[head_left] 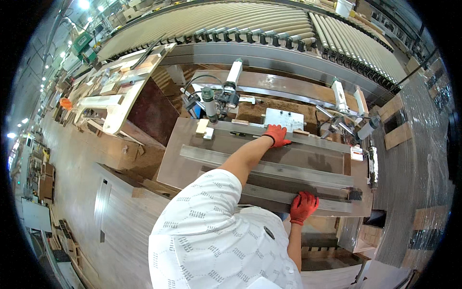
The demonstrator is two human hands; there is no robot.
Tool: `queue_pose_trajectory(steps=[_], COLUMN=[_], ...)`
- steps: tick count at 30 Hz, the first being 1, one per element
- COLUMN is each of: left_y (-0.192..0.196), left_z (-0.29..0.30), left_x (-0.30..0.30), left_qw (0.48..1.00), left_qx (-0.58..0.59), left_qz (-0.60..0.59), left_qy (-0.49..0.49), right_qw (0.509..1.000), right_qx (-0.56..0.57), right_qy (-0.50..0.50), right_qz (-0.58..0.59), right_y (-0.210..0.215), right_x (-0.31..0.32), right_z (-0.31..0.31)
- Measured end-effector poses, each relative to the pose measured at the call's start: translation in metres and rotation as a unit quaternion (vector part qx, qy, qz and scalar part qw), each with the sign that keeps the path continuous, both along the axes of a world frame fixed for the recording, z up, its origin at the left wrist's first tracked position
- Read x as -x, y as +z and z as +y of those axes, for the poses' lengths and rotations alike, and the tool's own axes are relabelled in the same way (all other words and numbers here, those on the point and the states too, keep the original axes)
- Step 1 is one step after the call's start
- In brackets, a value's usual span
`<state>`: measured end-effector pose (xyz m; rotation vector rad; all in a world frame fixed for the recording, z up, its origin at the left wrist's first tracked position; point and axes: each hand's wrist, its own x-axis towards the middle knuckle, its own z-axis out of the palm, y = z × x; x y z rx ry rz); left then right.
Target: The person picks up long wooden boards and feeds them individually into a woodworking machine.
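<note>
A brown board (173,166) lies on the machine before me, with several long grey-brown wooden strips across it. My left hand (277,136), in a red glove, reaches to the far strip (317,142) with fingers and thumb closed over it, beside a white metal plate (284,119). Close to my body, my right hand (304,207), also red-gloved, is closed on the near strip (269,194); its fingertips lie over the top. Between my hands runs a middle strip (216,156), untouched. My left forearm crosses over it. The undersides of both grips are hidden.
Clamp-like machine heads stand at the far left (209,103) and far right (368,127) of the board. Behind runs a roller conveyor (231,24). A cluttered wooden table (115,118) stands left; a film-wrapped stack of sheets (409,192) rises on the right.
</note>
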<state>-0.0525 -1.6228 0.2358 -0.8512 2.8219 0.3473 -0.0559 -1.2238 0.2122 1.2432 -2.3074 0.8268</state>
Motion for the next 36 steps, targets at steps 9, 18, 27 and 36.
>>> queue_pose_trajectory(steps=[9, 18, 27, 36], left_y=[-0.001, 0.002, -0.001, -0.001], left_z=[0.003, 0.006, -0.004, -0.009], left_x=[0.004, 0.019, 0.022, 0.024], left_qw=[1.0, 0.999, 1.0, 0.999], left_qx=[-0.009, 0.001, -0.008, -0.025], left_qz=[-0.006, -0.03, -0.008, -0.02], left_qy=[0.01, 0.011, 0.002, -0.008], right_qw=[1.0, 1.0, 1.0, 0.999], right_qx=[-0.014, 0.022, -0.01, 0.003], right_qy=[0.003, -0.016, -0.016, -0.048], right_qz=[0.0, 0.005, -0.01, 0.026], right_y=[0.004, -0.015, -0.007, -0.054], right_x=[0.003, 0.007, 0.013, 0.02], right_z=[0.001, 0.006, -0.007, 0.0])
